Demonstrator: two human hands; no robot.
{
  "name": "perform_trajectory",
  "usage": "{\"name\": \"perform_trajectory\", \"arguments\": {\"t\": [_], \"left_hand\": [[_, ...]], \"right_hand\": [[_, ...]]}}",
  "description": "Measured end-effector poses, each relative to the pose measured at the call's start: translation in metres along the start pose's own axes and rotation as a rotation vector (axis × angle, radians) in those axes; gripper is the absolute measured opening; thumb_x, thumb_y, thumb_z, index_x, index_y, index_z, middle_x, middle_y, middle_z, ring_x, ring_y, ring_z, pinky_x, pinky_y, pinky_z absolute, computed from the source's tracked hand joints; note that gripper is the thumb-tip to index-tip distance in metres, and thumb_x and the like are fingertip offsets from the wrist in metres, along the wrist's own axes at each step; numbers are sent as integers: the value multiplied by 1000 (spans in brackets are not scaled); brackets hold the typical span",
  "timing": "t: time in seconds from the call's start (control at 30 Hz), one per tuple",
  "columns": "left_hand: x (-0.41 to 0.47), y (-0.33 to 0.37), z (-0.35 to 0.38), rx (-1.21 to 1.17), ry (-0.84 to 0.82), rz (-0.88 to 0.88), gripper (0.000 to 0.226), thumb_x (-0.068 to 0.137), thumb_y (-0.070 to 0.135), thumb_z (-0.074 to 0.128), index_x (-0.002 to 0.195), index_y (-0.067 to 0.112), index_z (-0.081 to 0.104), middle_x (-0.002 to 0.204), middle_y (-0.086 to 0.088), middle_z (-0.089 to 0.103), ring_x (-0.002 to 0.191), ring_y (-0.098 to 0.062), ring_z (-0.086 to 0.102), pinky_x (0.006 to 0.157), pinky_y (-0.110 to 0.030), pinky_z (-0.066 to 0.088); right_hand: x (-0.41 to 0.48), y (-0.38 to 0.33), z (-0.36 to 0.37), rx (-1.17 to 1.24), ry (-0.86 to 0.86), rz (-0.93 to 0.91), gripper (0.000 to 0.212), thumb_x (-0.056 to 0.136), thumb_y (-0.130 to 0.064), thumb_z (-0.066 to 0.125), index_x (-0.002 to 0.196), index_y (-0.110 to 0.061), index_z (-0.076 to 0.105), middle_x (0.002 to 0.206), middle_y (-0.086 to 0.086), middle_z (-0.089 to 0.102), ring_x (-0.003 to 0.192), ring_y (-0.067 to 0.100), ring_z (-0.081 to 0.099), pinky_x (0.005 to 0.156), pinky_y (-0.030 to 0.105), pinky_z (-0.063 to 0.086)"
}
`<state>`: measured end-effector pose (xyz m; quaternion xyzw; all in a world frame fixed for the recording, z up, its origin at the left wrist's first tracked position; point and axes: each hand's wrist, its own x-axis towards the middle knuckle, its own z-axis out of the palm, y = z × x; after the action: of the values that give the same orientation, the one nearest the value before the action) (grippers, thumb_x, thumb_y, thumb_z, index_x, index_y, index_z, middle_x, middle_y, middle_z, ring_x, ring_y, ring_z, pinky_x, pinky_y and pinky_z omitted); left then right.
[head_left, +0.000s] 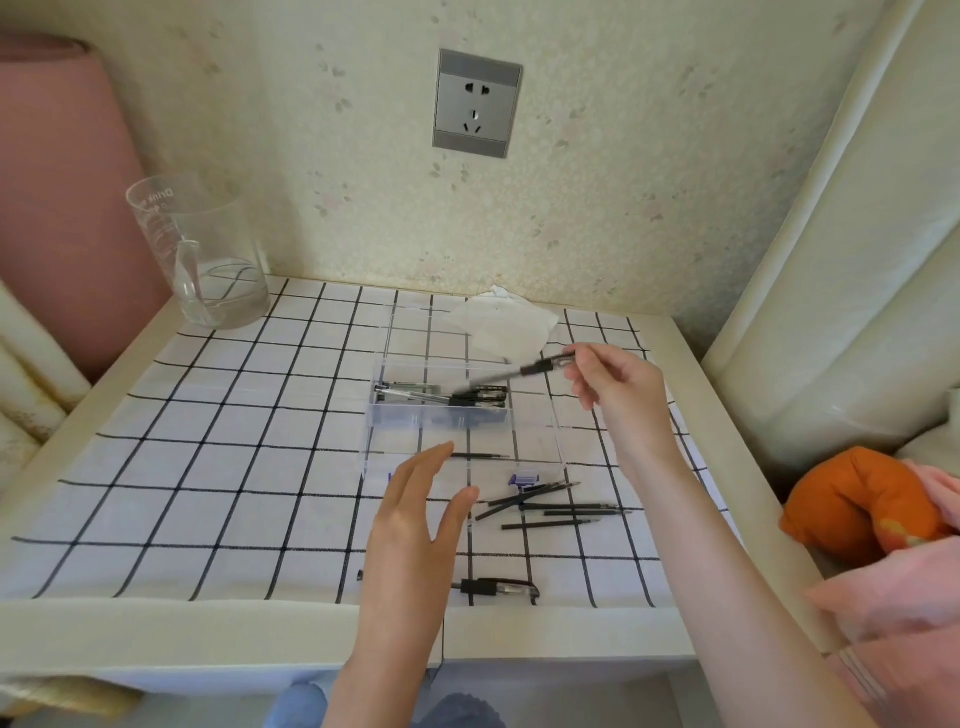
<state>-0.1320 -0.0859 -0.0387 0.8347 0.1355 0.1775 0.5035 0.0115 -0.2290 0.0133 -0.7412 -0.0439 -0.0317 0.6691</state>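
Pen (519, 375) held over a clear box

The pen is pinched at its upper end by the right hand (618, 384) and slants down into the back compartment of the clear box (558, 447), which is set mid-table on a checked cloth (208, 467). Several stored pens (441, 397) are already laid there. The left hand (415, 525) is held open, fingers straight, just in front of the box, grasping nothing. The sorting is judged partly done: thin refills (550, 512) are left scattered by the box's front right corner, and a spare pen (498, 588) is left near the table's front edge. Bare cloth is seen to the left; a glass jug (202, 260) and a tissue (504, 325) are kept at the back.
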Motion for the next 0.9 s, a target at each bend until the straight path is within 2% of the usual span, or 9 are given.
{"name": "perform_trajectory", "arguments": {"t": [0.13, 0.23, 0.3, 0.37, 0.47, 0.6, 0.67, 0.8, 0.9], "left_hand": [[-2, -1, -1, -11, -59, -38, 19, 89, 27, 56, 106, 36, 59, 98, 24, 58, 95, -3, 57, 74, -8, 40], [-3, -2, 0, 15, -136, 14, 16, 89, 26, 57, 101, 32, 65, 88, 29, 58, 91, 8, 54, 72, -1, 39], [-3, -2, 0, 21, -178, 42, 14, 88, 26, 58, 98, 30, 67, 85, 29, 59, 93, 15, 49, 73, 2, 36], [-3, -4, 0, 23, -192, 51, 12, 87, 28, 59, 95, 30, 68, 85, 27, 61, 94, 16, 48, 74, 1, 37], [-3, -6, -1, 33, -251, 28, 10, 86, 30, 60, 92, 33, 67, 87, 24, 64, 94, 17, 47, 72, 0, 38], [-3, -6, -4, 81, -393, -19, 6, 81, 36, 65, 87, 38, 67, 87, 23, 63, 90, 9, 53, 72, 0, 36], [-3, -8, -5, 142, -437, -15, 13, 76, 39, 70, 88, 39, 66, 89, 25, 60, 93, 6, 50, 75, -5, 35], [-2, -12, -4, 266, -490, 61, 27, 70, 40, 73, 96, 40, 64, 92, 27, 51, 99, 2, 42, 88, -16, 31], [-3, -16, -3, 307, -523, 79, 29, 70, 39, 74, 97, 38, 65, 96, 24, 51, 100, -1, 42, 89, -17, 30]], "right_hand": [[15, 9, 23, -65, 15, 3, 15, 93, -8, 53, 95, -9, 68, 72, 1, 64, 58, 6, 54, 52, 15, 40], [19, 18, 40, -135, -61, 1, 17, 93, -7, 54, 99, -4, 68, 75, 3, 65, 61, 6, 56, 52, 9, 41], [18, 25, 45, -217, -123, -32, 17, 91, -7, 56, 101, -6, 70, 83, 2, 67, 69, 5, 59, 61, 8, 44], [16, 32, 46, -367, -159, -56, 21, 89, -11, 60, 107, -10, 71, 88, -5, 67, 72, 0, 57, 63, 2, 41], [14, 37, 41, -454, -154, -44, 27, 89, -12, 60, 114, -17, 68, 73, -9, 58, 65, 3, 50, 58, 0, 37], [7, 32, 31, -400, -128, -59, 23, 89, -11, 58, 106, -17, 71, 84, -5, 67, 71, 5, 55, 67, 9, 40], [-1, 29, 26, -355, -137, -47, 19, 88, -12, 59, 99, -18, 73, 88, -4, 70, 77, 11, 59, 70, 15, 43], [-22, 23, 17, -314, -172, -28, 18, 89, -13, 59, 96, -22, 73, 84, -11, 68, 69, -4, 56, 66, 10, 43], [-40, 22, 10, -275, -193, -12, 19, 88, -12, 59, 93, -23, 74, 81, -12, 69, 68, -4, 56, 65, 9, 44]]}}
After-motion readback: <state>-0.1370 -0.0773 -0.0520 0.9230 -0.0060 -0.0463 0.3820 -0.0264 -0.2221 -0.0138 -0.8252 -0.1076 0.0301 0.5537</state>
